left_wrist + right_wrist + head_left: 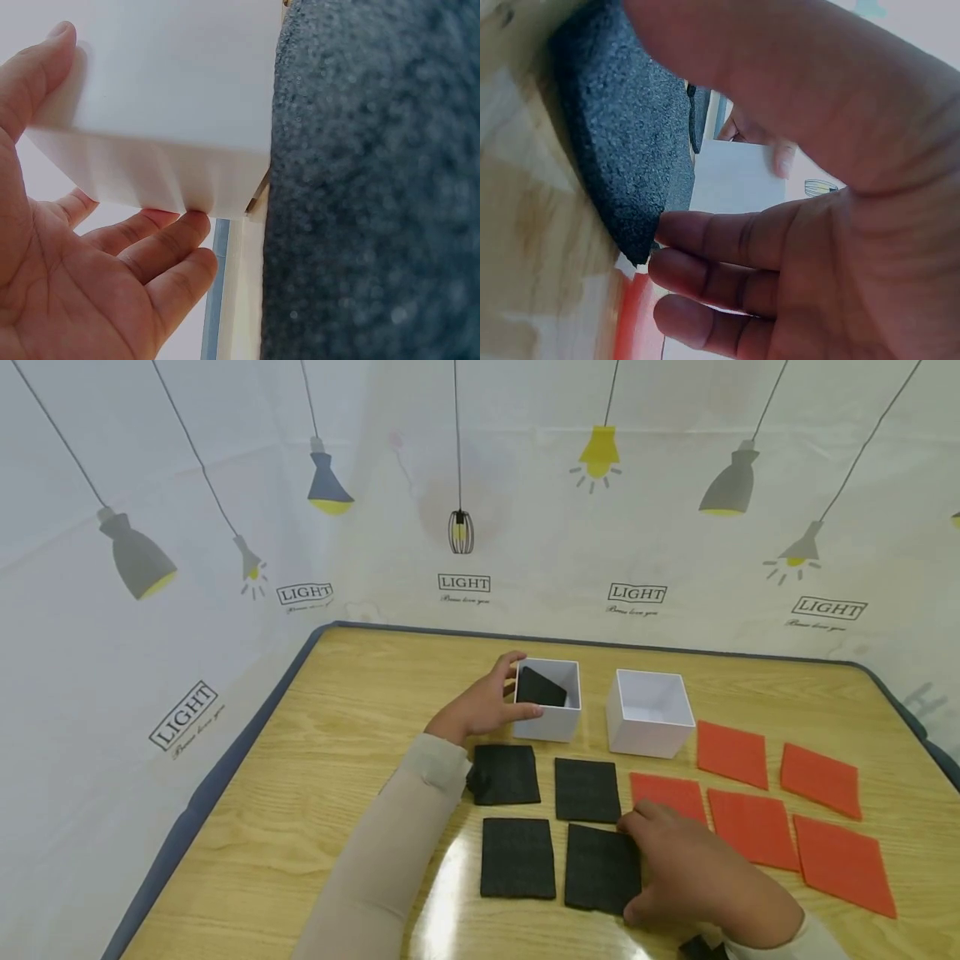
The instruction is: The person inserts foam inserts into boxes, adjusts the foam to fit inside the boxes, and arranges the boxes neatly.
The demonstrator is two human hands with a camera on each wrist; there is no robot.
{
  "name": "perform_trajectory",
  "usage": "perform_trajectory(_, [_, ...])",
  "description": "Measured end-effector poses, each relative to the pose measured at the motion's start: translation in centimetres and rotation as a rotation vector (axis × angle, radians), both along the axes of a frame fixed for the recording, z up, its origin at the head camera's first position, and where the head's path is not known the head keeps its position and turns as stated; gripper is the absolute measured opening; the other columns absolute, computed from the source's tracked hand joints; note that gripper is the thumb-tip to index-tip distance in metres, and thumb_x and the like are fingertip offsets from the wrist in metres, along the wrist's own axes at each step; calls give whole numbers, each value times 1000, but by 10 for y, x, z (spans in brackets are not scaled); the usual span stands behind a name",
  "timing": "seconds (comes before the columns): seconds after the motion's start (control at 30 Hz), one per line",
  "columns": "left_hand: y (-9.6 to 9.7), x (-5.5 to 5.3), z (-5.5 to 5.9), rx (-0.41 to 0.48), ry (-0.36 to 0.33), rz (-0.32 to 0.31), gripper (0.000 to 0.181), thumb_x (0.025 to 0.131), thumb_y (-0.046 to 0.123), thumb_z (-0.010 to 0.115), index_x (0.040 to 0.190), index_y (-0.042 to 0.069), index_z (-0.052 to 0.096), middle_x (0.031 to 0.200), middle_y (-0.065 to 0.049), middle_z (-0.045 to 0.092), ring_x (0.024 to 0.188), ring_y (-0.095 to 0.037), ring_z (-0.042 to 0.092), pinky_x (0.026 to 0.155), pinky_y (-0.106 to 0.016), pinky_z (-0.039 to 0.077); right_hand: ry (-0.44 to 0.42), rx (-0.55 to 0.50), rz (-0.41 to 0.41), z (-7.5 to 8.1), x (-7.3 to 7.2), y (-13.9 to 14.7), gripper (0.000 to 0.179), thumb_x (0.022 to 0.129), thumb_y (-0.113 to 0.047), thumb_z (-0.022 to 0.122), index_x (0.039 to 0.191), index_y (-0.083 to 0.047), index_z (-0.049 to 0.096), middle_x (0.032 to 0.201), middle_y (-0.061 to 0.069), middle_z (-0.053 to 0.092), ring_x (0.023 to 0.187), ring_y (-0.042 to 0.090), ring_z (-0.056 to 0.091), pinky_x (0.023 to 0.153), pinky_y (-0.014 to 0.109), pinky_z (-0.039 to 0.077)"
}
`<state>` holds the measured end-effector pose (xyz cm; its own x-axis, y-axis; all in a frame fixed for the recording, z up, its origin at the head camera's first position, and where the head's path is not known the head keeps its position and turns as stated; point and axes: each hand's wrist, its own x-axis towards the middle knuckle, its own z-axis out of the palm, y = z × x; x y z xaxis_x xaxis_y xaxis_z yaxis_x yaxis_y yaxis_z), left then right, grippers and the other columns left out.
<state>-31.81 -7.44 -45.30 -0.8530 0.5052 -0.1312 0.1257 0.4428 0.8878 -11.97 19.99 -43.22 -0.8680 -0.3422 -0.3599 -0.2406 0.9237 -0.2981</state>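
My left hand (pixel 486 700) holds a small white open-topped box (pixel 551 725) at its left side, the thumb across the front and the fingers along the side wall. A black foam square (pixel 540 688) leans inside that box. On the table my right hand (pixel 697 870) grips another black foam square (pixel 600 865) by its right side, thumb at the near corner and fingertips at the far one. In the right wrist view this foam square (pixel 622 127) shows between thumb and fingers. Three more black squares lie close by, one of them (pixel 517 858) just to the left.
A second white box (pixel 651 727) stands right of the first. Several red foam squares (pixel 752 827) lie on the right of the wooden table (pixel 315 777), one partly behind my right hand. A white curtain (pixel 525 552) printed with lamps rises behind the table's dark blue edge (pixel 480 632).
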Motion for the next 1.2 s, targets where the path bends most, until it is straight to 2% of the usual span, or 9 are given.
perform_trajectory(0.3, [0, 3, 3, -3, -2, 2, 104, 95, 39, 81, 169, 28, 9, 175, -14, 19, 158, -35, 31, 124, -55, 33, -2, 71, 18, -4, 3, -5, 108, 51, -60, 101, 135, -5, 62, 126, 9, 58, 108, 25, 56, 95, 53, 53])
perform_trajectory(0.53, [0, 4, 4, 11, -8, 5, 104, 94, 38, 82, 169, 29, 10, 175, -14, 19, 159, -35, 30, 124, -56, 33, -2, 94, 33, -2, 3, -7, 102, 55, -55, 100, 135, -5, 62, 128, 11, 58, 108, 27, 56, 93, 54, 54])
perform_trajectory(0.87, [-1, 6, 2, 30, -6, -2, 102, 95, 37, 81, 168, 31, 11, 174, -12, 20, 158, -35, 31, 123, -56, 34, 12, 38, 14, 1, 6, -2, 90, 59, -43, 96, 134, -9, 60, 127, 6, 58, 108, 22, 56, 94, 51, 53])
perform_trajectory(1.2, [0, 6, 3, 11, -2, 5, 103, 95, 38, 81, 169, 29, 10, 174, -13, 20, 158, -35, 32, 123, -55, 35, -23, -20, -61, 10, 2, -1, 94, 62, -47, 98, 139, -13, 55, 134, 7, 62, 114, 23, 59, 100, 56, 54])
